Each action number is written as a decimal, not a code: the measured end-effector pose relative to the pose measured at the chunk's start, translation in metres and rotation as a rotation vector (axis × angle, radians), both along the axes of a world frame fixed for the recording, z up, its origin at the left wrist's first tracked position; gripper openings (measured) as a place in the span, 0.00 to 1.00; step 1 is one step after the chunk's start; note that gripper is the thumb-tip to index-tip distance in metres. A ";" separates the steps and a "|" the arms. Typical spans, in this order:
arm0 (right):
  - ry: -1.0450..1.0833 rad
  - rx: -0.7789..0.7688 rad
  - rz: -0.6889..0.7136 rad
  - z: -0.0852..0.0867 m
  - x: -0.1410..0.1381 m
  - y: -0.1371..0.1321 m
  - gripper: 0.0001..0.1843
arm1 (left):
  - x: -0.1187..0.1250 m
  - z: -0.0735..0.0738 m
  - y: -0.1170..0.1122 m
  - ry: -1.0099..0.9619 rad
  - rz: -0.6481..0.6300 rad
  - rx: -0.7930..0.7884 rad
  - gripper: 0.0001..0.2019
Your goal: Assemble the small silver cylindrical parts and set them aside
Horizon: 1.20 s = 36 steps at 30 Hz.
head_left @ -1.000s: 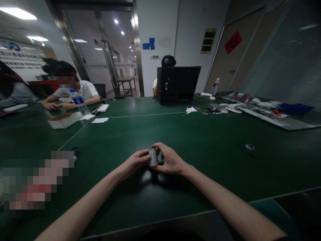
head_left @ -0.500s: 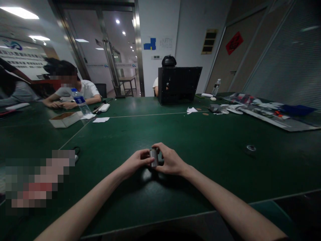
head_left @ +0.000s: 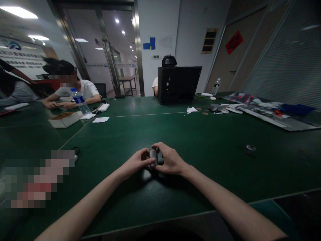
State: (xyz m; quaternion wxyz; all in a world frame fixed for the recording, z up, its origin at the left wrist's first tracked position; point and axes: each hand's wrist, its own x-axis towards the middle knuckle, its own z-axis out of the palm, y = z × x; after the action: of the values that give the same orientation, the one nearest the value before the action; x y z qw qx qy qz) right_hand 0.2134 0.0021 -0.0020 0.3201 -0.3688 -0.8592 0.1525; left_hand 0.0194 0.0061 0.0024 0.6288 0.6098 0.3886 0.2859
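Observation:
Both my hands meet over the green table mat, a little above its near edge. Between them is a small brushed-metal cylinder, standing roughly upright. My left hand grips it from the left, its fingers covering the lower part. My right hand holds the other side with its fingertips. A dark shape shows behind the cylinder, but my fingers hide most of it.
At the far left, a seated person's hands rest on the table near a water bottle and a cardboard box. A black computer case stands beyond. Papers and tools lie far right; a dark ring lies nearer.
My left fingers have moved further over the cylinder and cover more of its lower part. My hands have otherwise stayed in about the same place.

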 end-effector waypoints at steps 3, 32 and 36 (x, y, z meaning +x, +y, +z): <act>-0.006 0.004 0.002 -0.001 0.000 0.000 0.33 | -0.002 0.000 0.002 -0.037 -0.013 0.005 0.16; 0.027 -0.042 0.081 0.002 0.000 -0.003 0.34 | -0.005 0.005 0.000 -0.178 -0.093 -0.109 0.18; 0.021 -0.020 0.067 -0.001 0.000 -0.001 0.34 | -0.004 0.003 -0.001 -0.189 -0.094 -0.108 0.19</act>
State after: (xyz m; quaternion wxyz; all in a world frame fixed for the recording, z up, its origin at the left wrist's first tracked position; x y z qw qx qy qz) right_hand 0.2130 0.0008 -0.0029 0.3202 -0.3414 -0.8661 0.1757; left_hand 0.0149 0.0055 0.0053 0.7074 0.5629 0.3135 0.2907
